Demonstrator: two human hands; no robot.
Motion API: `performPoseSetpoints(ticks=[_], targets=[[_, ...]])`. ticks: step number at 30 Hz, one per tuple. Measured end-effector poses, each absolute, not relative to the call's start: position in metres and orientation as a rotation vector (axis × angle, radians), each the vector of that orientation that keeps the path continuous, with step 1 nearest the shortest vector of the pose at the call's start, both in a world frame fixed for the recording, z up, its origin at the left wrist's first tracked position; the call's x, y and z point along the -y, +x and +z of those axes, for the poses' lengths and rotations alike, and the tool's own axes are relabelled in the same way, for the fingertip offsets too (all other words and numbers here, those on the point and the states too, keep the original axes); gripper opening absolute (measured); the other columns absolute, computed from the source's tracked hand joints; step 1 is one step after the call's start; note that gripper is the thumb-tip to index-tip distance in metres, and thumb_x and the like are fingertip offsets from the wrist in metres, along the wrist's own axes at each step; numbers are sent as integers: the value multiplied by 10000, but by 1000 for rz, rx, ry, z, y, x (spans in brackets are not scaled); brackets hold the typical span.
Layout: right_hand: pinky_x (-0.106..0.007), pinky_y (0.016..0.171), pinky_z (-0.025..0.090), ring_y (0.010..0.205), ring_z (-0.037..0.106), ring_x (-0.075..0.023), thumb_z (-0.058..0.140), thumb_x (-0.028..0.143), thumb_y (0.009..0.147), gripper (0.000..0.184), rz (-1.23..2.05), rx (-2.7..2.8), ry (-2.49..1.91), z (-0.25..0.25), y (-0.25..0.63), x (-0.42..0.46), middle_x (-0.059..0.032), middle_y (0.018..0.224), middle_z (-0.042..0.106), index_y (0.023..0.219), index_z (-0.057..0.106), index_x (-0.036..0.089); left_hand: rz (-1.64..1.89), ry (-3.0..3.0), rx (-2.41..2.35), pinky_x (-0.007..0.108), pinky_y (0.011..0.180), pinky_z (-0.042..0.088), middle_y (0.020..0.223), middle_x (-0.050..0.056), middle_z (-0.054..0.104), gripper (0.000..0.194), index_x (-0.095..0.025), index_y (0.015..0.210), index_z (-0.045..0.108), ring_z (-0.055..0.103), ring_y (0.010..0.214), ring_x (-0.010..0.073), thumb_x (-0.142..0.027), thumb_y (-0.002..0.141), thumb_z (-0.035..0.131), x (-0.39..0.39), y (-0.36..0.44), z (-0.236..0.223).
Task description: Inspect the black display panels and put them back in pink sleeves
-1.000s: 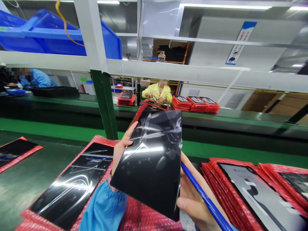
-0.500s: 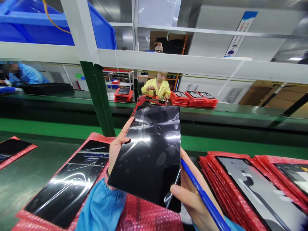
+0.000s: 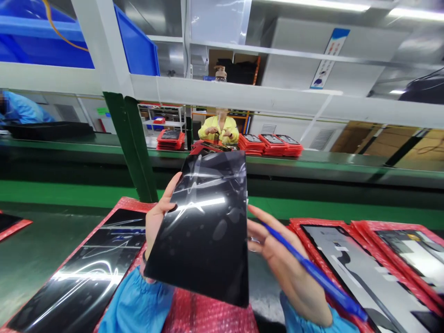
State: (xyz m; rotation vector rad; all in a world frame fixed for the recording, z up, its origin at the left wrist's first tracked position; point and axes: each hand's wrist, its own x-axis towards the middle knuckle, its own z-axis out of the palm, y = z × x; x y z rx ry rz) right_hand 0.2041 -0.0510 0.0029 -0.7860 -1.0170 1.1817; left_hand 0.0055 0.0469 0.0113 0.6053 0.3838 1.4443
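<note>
Pen (image 3: 314,272) flatter in right hand (image 3: 293,266), now off the panel's (image 3: 204,226) face.

Glossy black panel (image 3: 204,226) (tilted, light streaks across it) in the left hand (image 3: 157,219), above pink bubble wrap (image 3: 208,312).

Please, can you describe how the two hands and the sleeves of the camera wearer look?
Both hands are bare, without gloves. The left hand has a thin dark band at the wrist, below it a loose bright-blue fabric sleeve. The right hand wears a silver-coloured finger ring and a matching blue sleeve.
</note>
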Motion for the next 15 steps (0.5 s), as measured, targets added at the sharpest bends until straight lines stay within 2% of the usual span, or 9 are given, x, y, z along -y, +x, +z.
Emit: performPoseSetpoints(ticks=[1, 3, 5, 7, 9, 10, 13, 15], targets=[[-387, 850, 555, 972, 702, -244, 690, 372, 822, 321, 1008, 953, -830, 5, 218, 41, -99, 1035, 754, 1108, 689, 226, 1451, 601, -384, 450, 1023, 469, 1194, 46, 710, 707, -200, 1381, 516, 650, 1114, 266, -53, 692, 458, -48, 3, 11], [-289, 720, 568, 723, 712, -173, 767, 304, 742, 167, 620, 753, -869, 13, 250, 17, -54, 777, 760, 849, 719, 184, 1459, 608, -377, 437, 1007, 484, 1182, 49, 716, 701, -205, 1372, 528, 664, 1087, 265, -58, 688, 475, -49, -1, 11], [-211, 674, 541, 634, 666, -106, 770, 246, 730, 111, 485, 686, -862, 28, 283, -9, 10, 638, 703, 788, 703, 180, 1455, 615, -372, 431, 997, 493, 1156, 42, 728, 702, -220, 1371, 530, 674, 1067, 264, -59, 689, 487, -49, -4, 11], [-180, 606, 514, 560, 610, -73, 740, 209, 766, 72, 445, 657, -876, 46, 310, -35, 41, 580, 643, 764, 682, 166, 1450, 605, -379, 425, 990, 499, 1131, 37, 737, 698, -234, 1366, 537, 679, 1055, 264, -63, 691, 494, -48, -5, 12], [-188, 550, 498, 530, 564, -64, 686, 197, 836, 56, 450, 649, -906, 64, 327, -57, 50, 631, 613, 839, 666, 145, 1452, 580, -398, 426, 985, 503, 1119, 39, 741, 693, -239, 1359, 547, 675, 1061, 274, -73, 688, 502, -46, -5, 14], [-222, 553, 513, 578, 585, -84, 653, 224, 875, 93, 463, 645, -925, 71, 333, -67, 27, 740, 636, 911, 649, 137, 1457, 570, -409, 429, 983, 505, 1119, 41, 741, 694, -240, 1358, 549, 672, 1067, 281, -77, 685, 508, -46, -4, 14], [-332, 685, 562, 817, 645, -160, 603, 296, 916, 230, 523, 626, -985, 87, 340, -88, -51, 1043, 643, 1096, 604, 153, 1472, 566, -425, 437, 966, 516, 1114, 48, 741, 708, -241, 1370, 534, 680, 1045, 285, -79, 681, 524, -47, -5, 13], [-386, 766, 559, 925, 641, -197, 601, 316, 915, 289, 563, 616, -1026, 92, 341, -96, -74, 1143, 621, 1161, 584, 166, 1473, 577, -396, 426, 937, 534, 1097, 53, 745, 722, -234, 1379, 524, 703, 984, 272, -70, 676, 529, -48, -6, 11]])
